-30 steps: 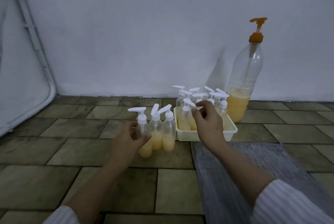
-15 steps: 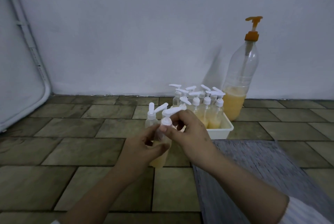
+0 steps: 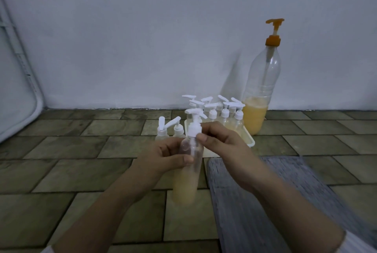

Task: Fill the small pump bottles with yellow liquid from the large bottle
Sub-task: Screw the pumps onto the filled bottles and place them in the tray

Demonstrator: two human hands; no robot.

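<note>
My left hand (image 3: 163,158) grips the small pump bottle (image 3: 188,169) mid-body; my right hand (image 3: 222,144) pinches its white pump collar (image 3: 194,130). Light, probably slick plastic, so I'd hold the body firmly.

Tray (image 3: 250,142) front wall hidden behind right hand (image 3: 222,146).

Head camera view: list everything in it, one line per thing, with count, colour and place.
Small clear plastic pump bottle: one, part-filled with yellow liquid, white pump, held up in front.
Small pump bottles on floor: two, white pumps, left of the tray.
Small pump bottles in tray: several, exact count unclear, white pumps.
Shallow cream plastic tray: one, on the tiles.
Large clear plastic bottle with orange pump: one, yellow liquid low inside, by the wall.
Grey striped mat: one, lower right.
Left hand: grip round the held bottle's body.
Right hand: pinching its pump collar.
</note>
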